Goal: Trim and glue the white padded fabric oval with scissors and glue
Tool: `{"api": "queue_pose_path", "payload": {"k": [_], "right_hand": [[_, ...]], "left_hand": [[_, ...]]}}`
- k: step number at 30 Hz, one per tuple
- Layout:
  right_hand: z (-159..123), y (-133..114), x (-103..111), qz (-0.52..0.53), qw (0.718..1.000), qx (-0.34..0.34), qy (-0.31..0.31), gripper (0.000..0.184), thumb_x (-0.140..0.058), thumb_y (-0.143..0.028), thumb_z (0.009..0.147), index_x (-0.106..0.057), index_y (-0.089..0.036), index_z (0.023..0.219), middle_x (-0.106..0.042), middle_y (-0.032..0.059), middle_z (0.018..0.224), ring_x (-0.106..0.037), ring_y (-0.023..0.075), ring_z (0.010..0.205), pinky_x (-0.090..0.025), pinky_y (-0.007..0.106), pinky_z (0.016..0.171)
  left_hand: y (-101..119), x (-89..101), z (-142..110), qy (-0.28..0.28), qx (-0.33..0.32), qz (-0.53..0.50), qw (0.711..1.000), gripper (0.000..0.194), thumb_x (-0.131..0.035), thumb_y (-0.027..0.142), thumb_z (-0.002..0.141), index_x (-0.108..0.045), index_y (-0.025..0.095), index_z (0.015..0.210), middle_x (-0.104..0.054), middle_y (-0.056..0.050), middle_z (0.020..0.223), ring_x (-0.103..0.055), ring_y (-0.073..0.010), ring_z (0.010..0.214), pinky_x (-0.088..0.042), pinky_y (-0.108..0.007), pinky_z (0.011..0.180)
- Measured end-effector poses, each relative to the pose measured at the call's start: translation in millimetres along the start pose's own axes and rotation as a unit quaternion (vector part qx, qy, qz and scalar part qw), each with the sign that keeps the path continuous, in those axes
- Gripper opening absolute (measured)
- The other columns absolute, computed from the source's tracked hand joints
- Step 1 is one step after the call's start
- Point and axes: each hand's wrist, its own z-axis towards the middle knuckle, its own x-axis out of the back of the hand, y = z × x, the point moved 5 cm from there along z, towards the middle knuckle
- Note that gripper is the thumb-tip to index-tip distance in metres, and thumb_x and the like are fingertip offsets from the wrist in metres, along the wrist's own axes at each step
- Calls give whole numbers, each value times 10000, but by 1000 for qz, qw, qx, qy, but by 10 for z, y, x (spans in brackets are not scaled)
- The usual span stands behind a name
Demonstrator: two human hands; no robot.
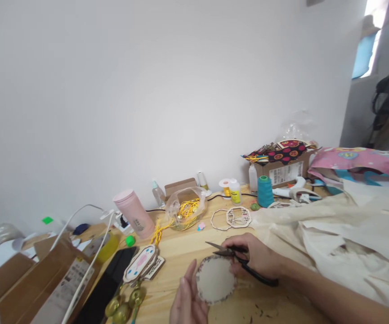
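Observation:
My left hand (189,299) grips a round, pale piece with a dark-patterned edge (216,280) by its left side, fingers partly behind it. In my right hand (257,257) is a pair of black-handled scissors (224,250). The blades point left, slightly parted, by the top edge of the round piece. My right fingertips also come close to that piece's right edge; whether they touch it I cannot tell. Small dark scraps (260,310) lie on the wood below my right wrist. Beyond the hands rests a cut-out lattice frame (239,218) beside a thin wavy outline ring (214,220).
Cream cloth (346,234) covers the right side. Along the wall stand a teal thread cone (265,191), a yellow-labelled bottle (235,192), a bag of yellow cord (187,209) and a pink tumbler (135,215). A phone (105,288), gold bells (122,310) and cardboard box (46,283) are left.

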Motion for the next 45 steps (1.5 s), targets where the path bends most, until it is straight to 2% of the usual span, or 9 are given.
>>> {"api": "queue_pose_path", "payload": {"k": [6,10,13,21,24,27,31,37,45], "right_hand": [[4,-53,37,25,1000,-4,2,195,-618,-143,545,-560,-153,731,-462,-52,621,-395,80,555,-325,192,516],[2,-52,59,37,999,-14,10,232,-626,-152,544,-554,-137,764,-464,-42,650,-393,83,570,-309,194,514],[12,-29,66,49,999,-2,12,248,-645,-184,563,-554,-139,790,-461,-41,657,-395,86,582,-309,196,520],[-1,-70,18,-73,997,32,8,205,-634,-219,612,-583,-158,801,-480,-31,652,-399,97,572,-314,210,518],[-40,-157,84,-217,970,101,38,260,-662,-264,619,-605,-173,856,-540,-3,702,-446,125,621,-345,238,572],[-75,-230,170,-321,929,169,73,287,-676,-321,626,-601,-173,861,-555,30,744,-463,151,676,-353,252,591],[-98,-274,245,-374,893,225,110,261,-636,-351,670,-588,-172,854,-521,35,697,-429,150,643,-324,246,535],[-105,-261,218,-417,867,248,117,227,-596,-349,699,-597,-199,869,-505,24,682,-417,138,620,-287,243,514],[-132,-286,136,-458,831,299,99,237,-557,-335,705,-586,-195,893,-531,16,665,-427,124,564,-261,244,481]], "left_hand": [[78,187,158,54,56,-84,993,472,-260,322,876,-707,217,766,-703,-75,889,-644,-141,811,-505,-210,666],[43,99,101,13,-2,-34,999,220,-541,357,755,-671,248,895,-686,-64,960,-630,-169,868,-509,-229,677],[-22,1,36,-1,-59,47,997,398,-754,268,536,-649,235,919,-686,-76,956,-629,-198,869,-510,-244,686],[42,-170,71,13,-132,195,972,348,-763,359,467,-668,146,725,-713,-68,701,-650,-181,657,-511,-238,628],[300,-241,69,13,-192,325,926,293,-744,331,493,-688,157,723,-716,-52,721,-649,-205,683,-515,-268,645],[538,-372,-7,-32,-315,466,826,212,-696,321,563,-708,190,729,-714,-39,790,-634,-208,758,-493,-259,709],[626,-431,-96,-70,-419,506,751,134,-638,325,642,-712,248,723,-710,-20,783,-629,-189,756,-477,-240,724],[505,-408,-77,-148,-437,541,703,147,-634,241,654,-714,258,776,-713,-32,779,-648,-183,718,-494,-211,676],[421,-381,-55,-188,-405,545,710,173,-599,204,688,-707,241,817,-707,-58,815,-640,-195,767,-495,-237,703]]}}
